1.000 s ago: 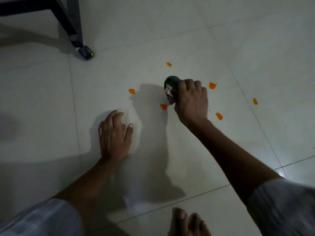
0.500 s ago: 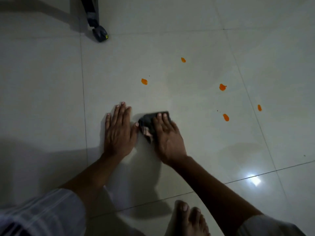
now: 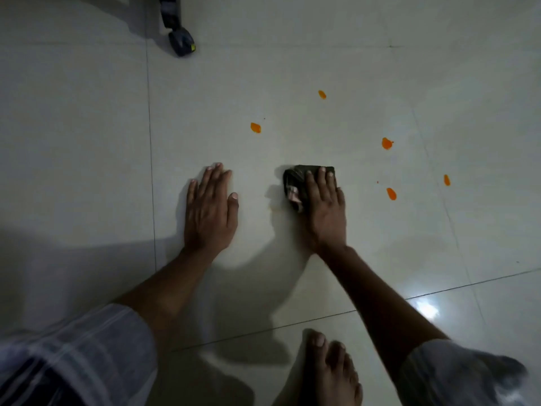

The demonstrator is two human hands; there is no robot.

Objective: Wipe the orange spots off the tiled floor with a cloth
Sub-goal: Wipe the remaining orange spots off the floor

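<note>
Several orange spots mark the pale tiled floor (image 3: pixel 292 68): one (image 3: pixel 255 127) ahead of my hands, one (image 3: pixel 322 94) farther off, and three to the right (image 3: pixel 387 143), (image 3: pixel 391 194), (image 3: pixel 446 180). My right hand (image 3: pixel 323 209) presses flat, fingers straight, on a dark folded cloth (image 3: pixel 294 178) on the floor. The cloth lies left of the right-hand spots and does not touch them. A faint orange smear (image 3: pixel 273 208) shows just left of the cloth. Apart from it, my left hand (image 3: pixel 209 212) rests flat on the tile.
A dark furniture leg with a caster (image 3: pixel 181 43) stands at the far left. My bare foot (image 3: pixel 330 370) is at the bottom edge. Grout lines cross the floor, and a light glare (image 3: pixel 426 310) sits near my right forearm.
My right hand dragged the cloth toward me over the nearest spot, which is gone, then slid it right, away from my left hand. My left hand has stayed planted.
</note>
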